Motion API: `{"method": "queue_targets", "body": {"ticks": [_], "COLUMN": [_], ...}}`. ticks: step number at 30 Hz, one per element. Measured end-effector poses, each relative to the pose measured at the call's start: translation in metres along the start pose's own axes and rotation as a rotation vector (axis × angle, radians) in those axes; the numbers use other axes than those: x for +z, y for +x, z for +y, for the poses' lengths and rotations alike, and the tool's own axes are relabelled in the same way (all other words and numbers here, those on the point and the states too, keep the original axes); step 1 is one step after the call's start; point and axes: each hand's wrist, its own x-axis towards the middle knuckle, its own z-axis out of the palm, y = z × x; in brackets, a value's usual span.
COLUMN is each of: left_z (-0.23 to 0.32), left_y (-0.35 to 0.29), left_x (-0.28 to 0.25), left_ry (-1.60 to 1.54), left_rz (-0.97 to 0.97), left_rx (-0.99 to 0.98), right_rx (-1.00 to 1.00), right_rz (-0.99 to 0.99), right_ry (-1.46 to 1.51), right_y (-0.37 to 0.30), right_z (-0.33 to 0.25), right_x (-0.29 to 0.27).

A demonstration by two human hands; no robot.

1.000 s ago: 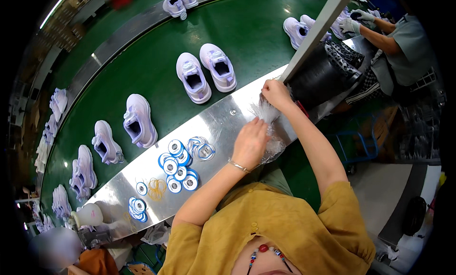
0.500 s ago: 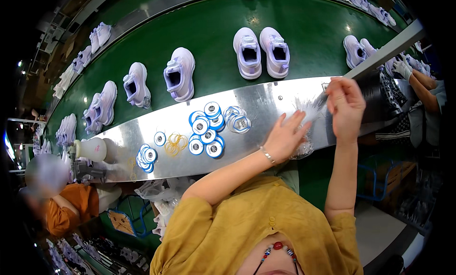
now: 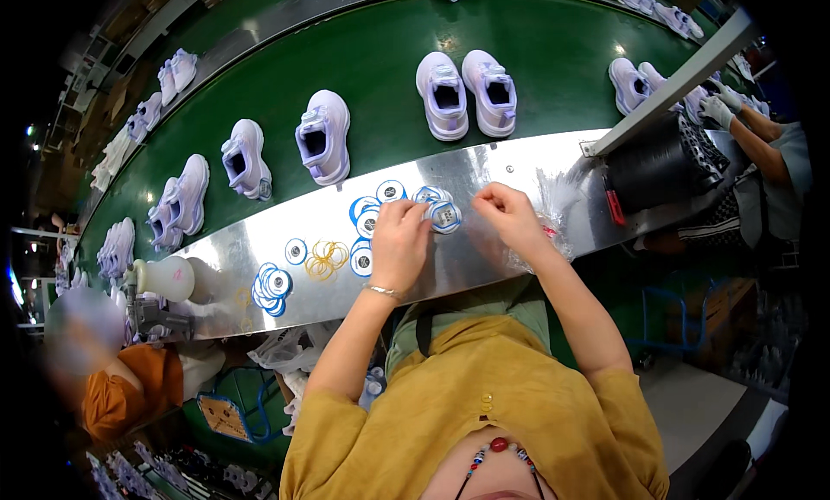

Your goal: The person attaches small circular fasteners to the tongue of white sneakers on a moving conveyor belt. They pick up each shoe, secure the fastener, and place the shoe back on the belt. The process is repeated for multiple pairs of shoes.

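Well, from my remote seat I see the pile of pale round tags [image 3: 445, 216] lying on the metal tabletop [image 3: 462, 267], between my two hands. My left hand [image 3: 399, 248] is the nearer: its fingertips reach the pile's left edge, while its back and knuckles hide part of the blue-rimmed discs [image 3: 367, 223]. I cannot tell whether those fingers grip a tag or only rest against one. My right hand [image 3: 512, 216] hovers just right of the pile, thumb and fingertips drawn together and pointing left toward it; I can't make out anything thin between them. Being round, the tags give me no long axis to line up with. Beyond the right hand, clear plastic strands [image 3: 560, 194] fan out; left of the discs lie yellow bands [image 3: 327, 260].
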Motion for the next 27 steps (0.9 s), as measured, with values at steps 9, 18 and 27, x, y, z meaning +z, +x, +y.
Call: {"method": "queue_targets", "body": {"ticks": [9,18,27], "left_z": [-0.006,-0.009,0.000], "left_y": [0.021,0.021,0.018], "left_x": [0.041,0.037,0.041], "left_ry": [0.065,-0.159,-0.498], "left_rz": [-0.213,-0.305,-0.185], "left_rx": [-0.072,-0.415,-0.556], "right_rx": [0.041,0.057,-0.095], "right_rz": [0.036,0.021,0.118], "right_ry": [-0.051,-0.024,-0.223], "right_y": [-0.013,-0.017,-0.021], "right_z": [0.006,0.018,0.010], "right_x": [-0.008,-0.009,-0.003]}}
